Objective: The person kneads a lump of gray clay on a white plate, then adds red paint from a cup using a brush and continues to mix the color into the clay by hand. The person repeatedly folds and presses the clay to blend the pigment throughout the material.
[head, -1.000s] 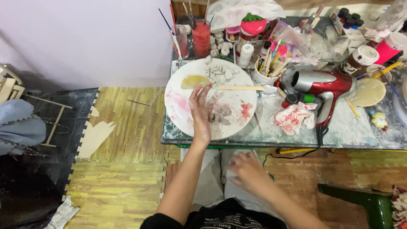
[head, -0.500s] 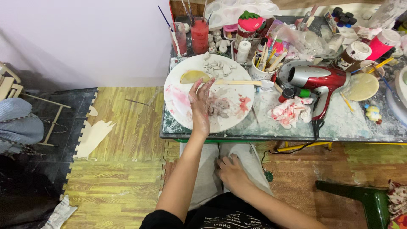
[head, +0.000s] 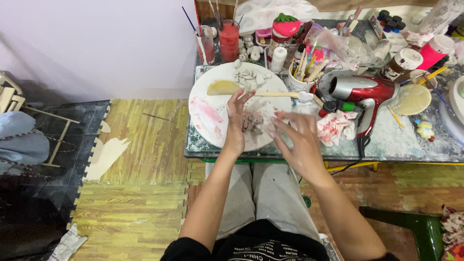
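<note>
A round white plate (head: 209,118) smeared with pink paint lies on the table's left part. My left hand (head: 235,121) rests flat on it, fingers spread, beside a greyish lump of clay (head: 252,122) at the plate's middle. My right hand (head: 297,140) hovers with fingers apart over the plate's right edge, close to the lump, holding nothing. Small pale clay pieces (head: 249,76) sit at the plate's far rim, and a yellow wedge (head: 222,88) lies next to a wooden stick (head: 275,94).
A red hair dryer (head: 365,92) lies right of the plate, with a pink-stained rag (head: 336,128) in front of it. Cups of red water with brushes (head: 228,38), a brush pot (head: 302,77) and jars crowd the back. Yellow foam floor mats (head: 140,159) lie to the left.
My right hand rose from my lap up to the plate's right edge. My left hand stayed on the plate. The view moved closer to the table.
</note>
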